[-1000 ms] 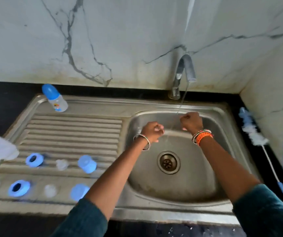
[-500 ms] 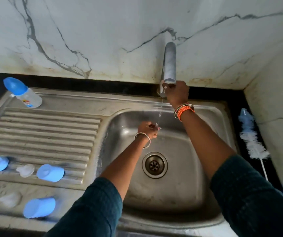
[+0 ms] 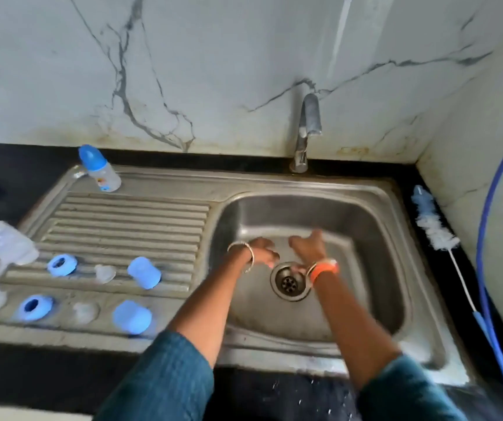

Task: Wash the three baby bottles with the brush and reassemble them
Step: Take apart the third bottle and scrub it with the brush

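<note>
Head view: left hand [image 3: 262, 253] and right hand [image 3: 308, 246] blurred over the sink [image 3: 374, 238] drain, apparently holding nothing; finger pose impossible to tell. Brush [image 3: 434, 227] at 3 o'clock on the counter. Capped bottle [image 3: 100, 169] at 10 o'clock; loose bottle parts [image 3: 144, 272] at 9. Best to shake hands dry before gripping slippery parts.

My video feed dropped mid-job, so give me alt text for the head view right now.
Both hands, left hand and right hand, hover empty over the sink basin near the drain. One assembled bottle stands behind the drainboard, where blue caps, rings and clear teats lie apart. The brush lies right of the sink.
</note>
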### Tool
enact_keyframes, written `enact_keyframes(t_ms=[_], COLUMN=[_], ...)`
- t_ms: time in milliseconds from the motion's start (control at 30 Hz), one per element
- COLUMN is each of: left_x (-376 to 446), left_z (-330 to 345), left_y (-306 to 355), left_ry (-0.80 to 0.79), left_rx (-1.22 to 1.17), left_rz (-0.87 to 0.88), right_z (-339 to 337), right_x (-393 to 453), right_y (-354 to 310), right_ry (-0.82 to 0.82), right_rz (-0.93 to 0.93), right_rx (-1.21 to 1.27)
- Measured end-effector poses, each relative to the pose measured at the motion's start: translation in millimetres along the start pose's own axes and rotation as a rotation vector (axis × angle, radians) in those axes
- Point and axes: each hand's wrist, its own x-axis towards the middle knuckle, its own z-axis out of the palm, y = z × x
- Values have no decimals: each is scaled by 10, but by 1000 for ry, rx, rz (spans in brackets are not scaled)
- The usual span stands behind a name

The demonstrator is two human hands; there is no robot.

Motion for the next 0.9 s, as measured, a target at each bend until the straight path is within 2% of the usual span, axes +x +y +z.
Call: enact_keyframes(t_ms=[33, 100, 167, 233, 400, 500, 567, 767, 900], left_x=[-79, -172, -300, -381, -551, -597, -591, -280, 148], left_z=[-69, -288, -511, -751, -1510, -1946, -2213, -2759, -3004], left_y=[-47, -137, -219, -350, -859, -1315, -1600, -2262, -2518], left_ry=[-20, 126, 286, 430, 798, 952, 1000, 1005, 975], left_rx=[9, -97, -171, -270, -505, -639, -685, -676, -597], left_rz=[-18, 3, 72, 114, 93, 62, 25, -58, -74], right_z=[-14, 3, 100, 298, 975, 1424, 1775, 2841, 3431], right_x=[-79, -72, -137, -293, -492, -612, -692, -780, -693], right_y=[-8, -46, -197, -385, -846, -1141, -1385, -2096, -2430], right_ry=[-104, -83, -75, -186, -277, -324, -334, -336, -211], right_rz=[91, 106, 19, -5, -214, -302, -394, -708, -780], right_rx=[5, 87, 92, 84, -32, -127, -201, -492, -663])
